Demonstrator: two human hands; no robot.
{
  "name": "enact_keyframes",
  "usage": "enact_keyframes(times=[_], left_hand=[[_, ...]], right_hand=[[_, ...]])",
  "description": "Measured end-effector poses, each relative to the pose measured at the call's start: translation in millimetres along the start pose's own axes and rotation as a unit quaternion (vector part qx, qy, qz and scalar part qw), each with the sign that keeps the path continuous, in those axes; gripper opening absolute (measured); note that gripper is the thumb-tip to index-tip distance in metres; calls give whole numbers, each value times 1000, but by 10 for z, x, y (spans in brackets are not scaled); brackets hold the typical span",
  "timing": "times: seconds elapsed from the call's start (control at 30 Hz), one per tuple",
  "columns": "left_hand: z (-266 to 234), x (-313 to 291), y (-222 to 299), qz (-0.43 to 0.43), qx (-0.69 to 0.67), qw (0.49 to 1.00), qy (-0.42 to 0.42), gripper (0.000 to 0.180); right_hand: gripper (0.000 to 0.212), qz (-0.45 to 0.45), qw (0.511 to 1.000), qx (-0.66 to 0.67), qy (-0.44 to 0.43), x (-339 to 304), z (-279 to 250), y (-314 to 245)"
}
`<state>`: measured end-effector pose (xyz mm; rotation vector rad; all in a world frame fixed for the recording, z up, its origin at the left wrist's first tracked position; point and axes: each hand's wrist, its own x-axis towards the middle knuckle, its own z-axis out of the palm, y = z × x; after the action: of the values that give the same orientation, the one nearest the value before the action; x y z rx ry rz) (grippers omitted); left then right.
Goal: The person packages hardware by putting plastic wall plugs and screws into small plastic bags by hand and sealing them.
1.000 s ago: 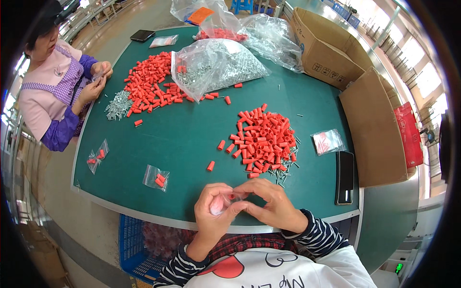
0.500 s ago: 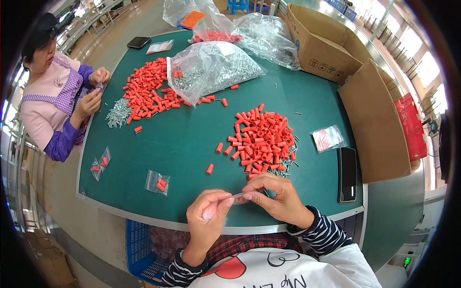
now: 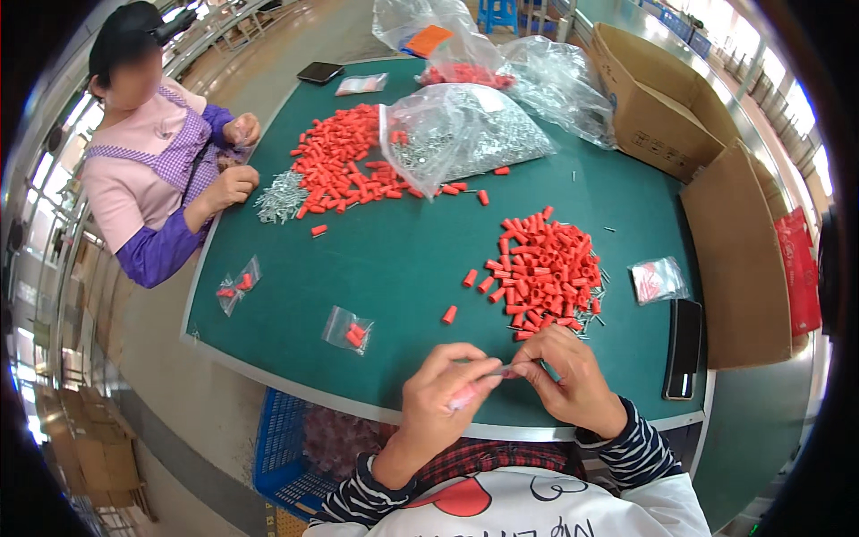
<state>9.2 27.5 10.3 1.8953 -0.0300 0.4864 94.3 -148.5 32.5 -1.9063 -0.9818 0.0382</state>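
The left hand (image 3: pixel 443 394) is closed, its thumb and fingertips pinching the left end of a small clear bag (image 3: pixel 508 370). The right hand (image 3: pixel 573 380) grips the right end of the same bag between thumb and fingers. The bag is positioned above the near edge of the green bench (image 3: pixel 403 277), between the two hands; its contents cannot be made out. A pink-and-white item (image 3: pixel 462 396) is retained in the left palm. Just beyond the right hand is a pile of red caps (image 3: pixel 541 268), with silver screws (image 3: pixel 601 306) along its right side. A bag with red caps (image 3: pixel 338 327) lies to the left of the hands; a second filled bag (image 3: pixel 239 285) lies farther left. At the right edge of the bench, a black phone (image 3: pixel 684 349) lies on the near side of a flat clear packet (image 3: pixel 658 280). On the far left half are a larger heap of red caps (image 3: pixel 344 148) and a screw heap (image 3: pixel 282 197). A large clear sack of screws (image 3: pixel 483 134) rests just right of the larger heap. A co-worker (image 3: pixel 152 170) occupies the left side of the bench.
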Motion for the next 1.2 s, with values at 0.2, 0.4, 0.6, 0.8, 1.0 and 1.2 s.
enact_keyframes(times=[0.2, 0.4, 0.6, 0.8, 1.0, 1.2], left_hand=[[-115, -25, 49, -3, 16, 999, -37, 10], [-265, -134, 102, -38, -18, 998, -39, 10], [-381, -209, 95, -98, -39, 994, -3, 10], [-837, -209, -161, -87, 158, 977, 114, 12], [-795, -218, -28, -199, -48, 954, 221, 20], [4, -208, 94, -23, -139, 989, 36, 23]], right_hand=[[9, -30, 999, 2, -31, 44, 51, -88], [8, -30, 998, 15, -50, 81, 73, -158], [9, -25, 996, 61, -61, 155, 138, -173], [12, 38, 996, 77, -8, 110, 131, -159], [10, 38, 993, 106, -18, 44, 175, -117], [19, 61, 985, 157, -47, -29, 345, -205]])
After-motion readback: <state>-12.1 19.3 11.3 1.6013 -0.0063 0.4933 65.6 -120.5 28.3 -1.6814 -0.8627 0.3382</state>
